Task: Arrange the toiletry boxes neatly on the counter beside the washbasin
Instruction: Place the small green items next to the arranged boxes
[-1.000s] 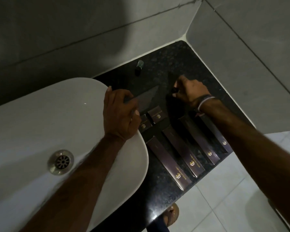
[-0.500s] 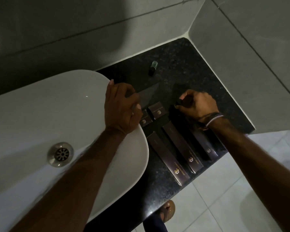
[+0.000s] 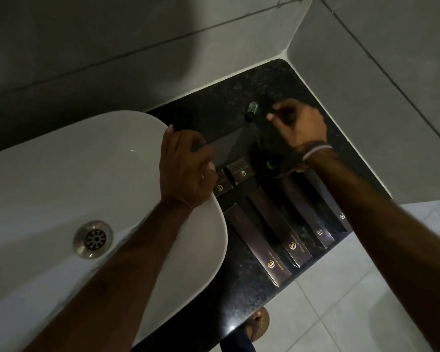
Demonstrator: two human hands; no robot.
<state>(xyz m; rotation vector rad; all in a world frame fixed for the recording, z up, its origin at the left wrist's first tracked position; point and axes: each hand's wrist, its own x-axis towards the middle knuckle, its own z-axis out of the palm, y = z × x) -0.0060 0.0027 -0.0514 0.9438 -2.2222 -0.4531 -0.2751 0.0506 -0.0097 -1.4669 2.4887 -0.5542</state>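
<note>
Several long purple-brown toiletry boxes (image 3: 257,247) with gold logos lie side by side in a slanted row on the black granite counter (image 3: 239,290). Two small matching boxes (image 3: 240,171) sit just behind the row. My left hand (image 3: 186,168) grips the left edge of a flat dark box (image 3: 226,148) beside the washbasin (image 3: 61,174). My right hand (image 3: 300,125) hovers at the back of the counter, with thumb and fingers apart next to a small upright bottle (image 3: 252,111). A second small bottle with a green ring (image 3: 271,163) stands under my right wrist.
Grey tiled walls close the counter in at the back and the right, meeting in a corner. The basin's metal drain (image 3: 93,239) is at lower left. Below the counter's front edge are pale floor tiles and a foot in a sandal (image 3: 258,323).
My right hand has let go of the green-ringed bottle near the long boxes and moved back toward the other small bottle. My left hand has stayed on the flat dark box.
</note>
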